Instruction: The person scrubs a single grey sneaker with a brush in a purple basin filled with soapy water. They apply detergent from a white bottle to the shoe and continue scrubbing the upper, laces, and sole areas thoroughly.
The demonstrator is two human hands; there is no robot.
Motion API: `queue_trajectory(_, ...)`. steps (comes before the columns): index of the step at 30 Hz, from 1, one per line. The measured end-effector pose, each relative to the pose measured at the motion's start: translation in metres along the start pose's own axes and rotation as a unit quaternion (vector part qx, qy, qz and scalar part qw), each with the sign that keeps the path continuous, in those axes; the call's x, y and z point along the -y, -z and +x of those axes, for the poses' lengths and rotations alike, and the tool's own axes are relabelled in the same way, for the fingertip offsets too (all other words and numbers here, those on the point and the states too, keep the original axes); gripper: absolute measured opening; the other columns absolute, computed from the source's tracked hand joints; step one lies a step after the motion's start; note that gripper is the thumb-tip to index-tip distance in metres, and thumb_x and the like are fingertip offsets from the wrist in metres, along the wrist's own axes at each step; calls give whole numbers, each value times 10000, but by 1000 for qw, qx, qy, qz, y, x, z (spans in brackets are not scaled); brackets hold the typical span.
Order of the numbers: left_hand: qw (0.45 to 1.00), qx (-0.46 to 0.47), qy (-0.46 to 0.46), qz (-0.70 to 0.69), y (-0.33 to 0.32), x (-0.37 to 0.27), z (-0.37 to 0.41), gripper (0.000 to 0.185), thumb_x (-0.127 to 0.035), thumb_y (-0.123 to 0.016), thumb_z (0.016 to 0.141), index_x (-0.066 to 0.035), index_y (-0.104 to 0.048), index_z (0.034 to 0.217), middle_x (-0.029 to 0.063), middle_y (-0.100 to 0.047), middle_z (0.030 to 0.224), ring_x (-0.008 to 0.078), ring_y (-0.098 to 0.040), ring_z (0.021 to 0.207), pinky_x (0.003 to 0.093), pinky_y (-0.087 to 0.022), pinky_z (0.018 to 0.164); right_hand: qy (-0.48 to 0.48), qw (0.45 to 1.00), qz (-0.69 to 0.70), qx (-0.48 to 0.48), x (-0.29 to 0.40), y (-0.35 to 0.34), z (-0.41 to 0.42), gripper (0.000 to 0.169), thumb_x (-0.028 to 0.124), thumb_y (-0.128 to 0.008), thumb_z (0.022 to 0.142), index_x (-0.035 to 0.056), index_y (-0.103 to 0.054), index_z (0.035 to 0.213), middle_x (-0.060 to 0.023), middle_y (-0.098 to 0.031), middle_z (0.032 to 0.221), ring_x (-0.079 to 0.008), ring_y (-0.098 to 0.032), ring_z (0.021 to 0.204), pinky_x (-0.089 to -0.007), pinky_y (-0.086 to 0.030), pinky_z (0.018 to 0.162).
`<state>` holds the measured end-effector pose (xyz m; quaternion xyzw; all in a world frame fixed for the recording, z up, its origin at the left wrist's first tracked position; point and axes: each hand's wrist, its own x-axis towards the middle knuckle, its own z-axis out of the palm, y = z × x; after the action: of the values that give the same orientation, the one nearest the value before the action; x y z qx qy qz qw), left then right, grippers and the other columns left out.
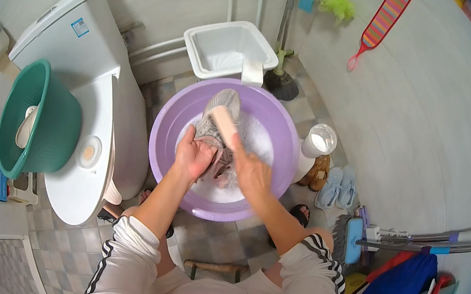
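A purple plastic basin (pixel 158 135) with sudsy water stands on the floor between my feet. Above the suds my left hand (pixel 194 154) holds a grey knit shoe (pixel 227 100), its toe pointing away from me and its pinkish part hanging near the foam. My right hand (pixel 251 172) grips a light brush (pixel 224 123) that lies against the upper of the shoe; its bristles are hidden. Right of the basin is a clear cup of white powder (pixel 319 141).
A white tub (pixel 195 52) stands behind the basin. At left, a green bucket (pixel 57 129) holding a pale shoe sits on the closed toilet lid (pixel 73 196). Brown shoes (pixel 319 173) and light blue shoes (pixel 329 188) are on the right floor, near mops (pixel 353 240).
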<state>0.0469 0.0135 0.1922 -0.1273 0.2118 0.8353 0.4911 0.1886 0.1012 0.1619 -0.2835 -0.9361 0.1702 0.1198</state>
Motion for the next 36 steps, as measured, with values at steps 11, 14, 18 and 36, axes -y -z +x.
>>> queue_trajectory(11,999,32,-2,22,-1,-2,-8,545,-383,-223,1006,25,-355,1343,169,-453,1352,299,-416,1269,448,-280,1098,26,999,20,26,7,17,-7,550,206,-510,907,226,-318,1422,-192,-602,759,-365,-612,598,-477,-473,534)
queue_trajectory(14,998,60,4,-3,3,1,-4,548,-391,-217,1004,8,-352,1354,162,-446,1361,306,-420,1264,473,-299,1077,-30,995,73,-54,-25,1,16,520,189,-519,915,178,-361,1410,-168,-575,645,-348,-576,526,-453,-451,458)
queue_trajectory(18,1000,1,-10,23,13,-2,2,536,-397,-213,1003,-17,-386,1339,153,-451,1361,311,-427,1256,479,-328,1048,47,996,77,-22,20,19,-20,571,232,-504,906,232,-285,1434,-181,-593,724,-367,-606,575,-490,-482,516)
queue_trajectory(36,994,56,11,96,20,-4,5,577,-438,-228,993,-9,-376,1349,143,-453,1358,300,-444,1244,469,-334,1051,-92,992,11,-80,-58,78,17,465,186,-518,874,168,-431,1331,-214,-621,754,-368,-633,698,-481,-489,610)
